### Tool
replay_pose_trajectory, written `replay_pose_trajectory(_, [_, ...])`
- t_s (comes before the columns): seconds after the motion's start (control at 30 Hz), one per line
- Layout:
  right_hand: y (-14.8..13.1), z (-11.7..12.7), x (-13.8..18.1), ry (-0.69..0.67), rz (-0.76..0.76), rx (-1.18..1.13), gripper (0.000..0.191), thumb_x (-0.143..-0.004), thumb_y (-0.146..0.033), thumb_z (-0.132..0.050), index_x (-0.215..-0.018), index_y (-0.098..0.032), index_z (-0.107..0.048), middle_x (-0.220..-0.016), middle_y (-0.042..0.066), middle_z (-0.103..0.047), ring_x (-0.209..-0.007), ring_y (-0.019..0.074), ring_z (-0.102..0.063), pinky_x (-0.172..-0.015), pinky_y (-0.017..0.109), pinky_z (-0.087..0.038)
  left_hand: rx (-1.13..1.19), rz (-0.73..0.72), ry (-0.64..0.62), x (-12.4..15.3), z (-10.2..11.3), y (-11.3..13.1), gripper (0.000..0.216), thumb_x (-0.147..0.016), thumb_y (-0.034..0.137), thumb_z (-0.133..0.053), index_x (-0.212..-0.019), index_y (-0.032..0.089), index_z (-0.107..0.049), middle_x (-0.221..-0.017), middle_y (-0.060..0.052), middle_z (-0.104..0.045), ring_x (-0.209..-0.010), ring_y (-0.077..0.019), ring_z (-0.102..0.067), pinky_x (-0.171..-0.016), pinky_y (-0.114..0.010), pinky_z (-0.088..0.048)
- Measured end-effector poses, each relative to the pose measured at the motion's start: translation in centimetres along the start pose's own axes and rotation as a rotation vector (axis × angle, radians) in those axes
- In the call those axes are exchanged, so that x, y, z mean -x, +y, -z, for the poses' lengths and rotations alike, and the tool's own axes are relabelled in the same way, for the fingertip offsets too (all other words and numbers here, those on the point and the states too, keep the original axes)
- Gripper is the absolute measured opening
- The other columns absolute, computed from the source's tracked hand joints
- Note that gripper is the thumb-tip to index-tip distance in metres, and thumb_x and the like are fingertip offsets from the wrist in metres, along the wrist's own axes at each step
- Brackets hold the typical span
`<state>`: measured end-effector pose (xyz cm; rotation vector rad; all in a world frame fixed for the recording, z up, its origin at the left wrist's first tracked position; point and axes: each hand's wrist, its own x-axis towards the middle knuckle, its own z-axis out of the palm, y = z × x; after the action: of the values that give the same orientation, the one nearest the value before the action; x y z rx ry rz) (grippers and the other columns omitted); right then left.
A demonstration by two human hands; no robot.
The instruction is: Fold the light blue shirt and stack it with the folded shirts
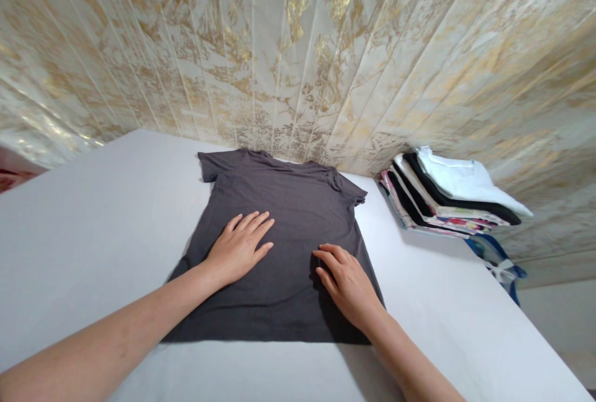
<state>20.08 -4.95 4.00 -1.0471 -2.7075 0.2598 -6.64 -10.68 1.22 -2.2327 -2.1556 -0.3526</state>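
Observation:
A dark grey T-shirt [288,203] lies spread flat on the white table [93,234], its neck toward the wall. My left hand [239,246] rests palm down on the shirt's left middle, fingers stretched out and slightly apart. My right hand [347,284] lies on the shirt's lower right part, fingers extended and a little bent, pointing left. Neither hand holds anything.
A stack of folded clothes [447,197], white on top with black and patterned pieces below, sits at the table's far right by the wall. A blue and white item [498,265] hangs beyond the right edge. A marbled gold wall [298,48] backs the table.

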Motion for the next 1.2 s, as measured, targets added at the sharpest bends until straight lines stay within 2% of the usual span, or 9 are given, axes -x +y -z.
replay_pose_trajectory(0.1, [1.4,0.4,1.6,0.046,-0.066,-0.009,0.025,-0.095,-0.025,-0.043,-0.11,-0.022,-0.063,-0.115,0.009,-0.062,-0.103,0.0201,-0.06,-0.091,0.036,-0.05,0.001,-0.003,0.005,0.0,0.0,0.0,0.049,-0.096,0.044,-0.039,-0.141,0.026,-0.045,-0.151,-0.002,-0.039,-0.14,-0.0246,-0.034,-0.115,-0.046,-0.022])
replay_pose_trajectory(0.3, [5.2,0.3,8.0,0.191,-0.215,0.054,0.025,-0.095,-0.03,-0.041,-0.11,-0.023,-0.059,-0.109,0.008,-0.062,-0.1,0.0205,-0.061,-0.087,0.036,-0.051,0.015,0.002,0.016,-0.1,-0.1,-0.1,0.049,-0.095,0.044,-0.039,-0.14,0.026,-0.046,-0.151,-0.002,-0.04,-0.14,-0.0247,-0.033,-0.115,-0.046,-0.022])
replay_pose_trajectory(0.43, [5.7,0.7,9.8,0.183,-0.297,0.057,0.023,-0.095,-0.031,-0.04,-0.105,-0.024,-0.059,-0.108,0.007,-0.061,-0.096,0.0187,-0.062,-0.085,0.033,-0.051,0.013,-0.003,0.015,-0.1,-0.3,-0.2,0.05,-0.095,0.045,-0.039,-0.14,0.026,-0.047,-0.151,-0.002,-0.04,-0.14,-0.0248,-0.034,-0.115,-0.046,-0.022])
replay_pose_trajectory(0.57, [5.9,1.7,7.3,0.106,-0.39,0.039,0.024,-0.096,-0.031,-0.036,-0.101,-0.025,-0.059,-0.106,0.004,-0.06,-0.09,0.0158,-0.063,-0.076,0.028,-0.05,0.008,-0.003,0.017,-0.1,-0.3,-0.2,0.05,-0.095,0.045,-0.038,-0.141,0.025,-0.046,-0.151,-0.002,-0.04,-0.139,-0.0246,-0.034,-0.114,-0.047,-0.022])
replay_pose_trajectory(0.73, [6.5,2.8,1.2,0.018,-0.53,0.163,0.022,-0.094,-0.032,-0.044,-0.11,-0.026,-0.057,-0.106,0.003,-0.059,-0.078,0.0132,-0.062,-0.062,0.025,-0.042,-0.005,-0.015,0.024,0.0,-0.5,-0.4,0.049,-0.095,0.045,-0.038,-0.14,0.027,-0.047,-0.151,-0.002,-0.041,-0.139,-0.0243,-0.035,-0.114,-0.046,-0.024])
replay_pose_trajectory(0.9, [7.1,2.6,-3.8,0.005,-0.613,0.251,0.022,-0.094,-0.031,-0.047,-0.113,-0.026,-0.056,-0.111,0.005,-0.058,-0.085,0.0153,-0.062,-0.057,0.024,-0.035,-0.01,-0.027,0.057,0.0,-0.9,-0.7,0.049,-0.095,0.045,-0.039,-0.14,0.028,-0.047,-0.149,-0.002,-0.043,-0.137,-0.0247,-0.037,-0.113,-0.047,-0.026])
replay_pose_trajectory(1.07, [7.9,1.0,-5.1,0.106,-0.646,0.251,0.014,-0.094,-0.025,-0.044,-0.098,-0.022,-0.057,-0.102,0.004,-0.06,-0.084,0.015,-0.06,-0.055,0.024,-0.029,-0.009,-0.049,0.091,-0.1,-1.4,-1.2,0.049,-0.094,0.045,-0.041,-0.14,0.029,-0.047,-0.148,-0.002,-0.044,-0.137,-0.025,-0.039,-0.113,-0.048,-0.026])
replay_pose_trajectory(1.2, [9.0,0.6,-4.6,0.183,-0.666,0.146,0.012,-0.093,-0.023,-0.043,-0.092,-0.02,-0.055,-0.099,0.003,-0.061,-0.081,0.0133,-0.058,-0.06,0.024,-0.032,-0.024,-0.045,0.082,-0.2,-1.3,-1.2,0.049,-0.094,0.045,-0.04,-0.139,0.028,-0.048,-0.148,-0.002,-0.045,-0.136,-0.0251,-0.04,-0.112,-0.048,-0.028])
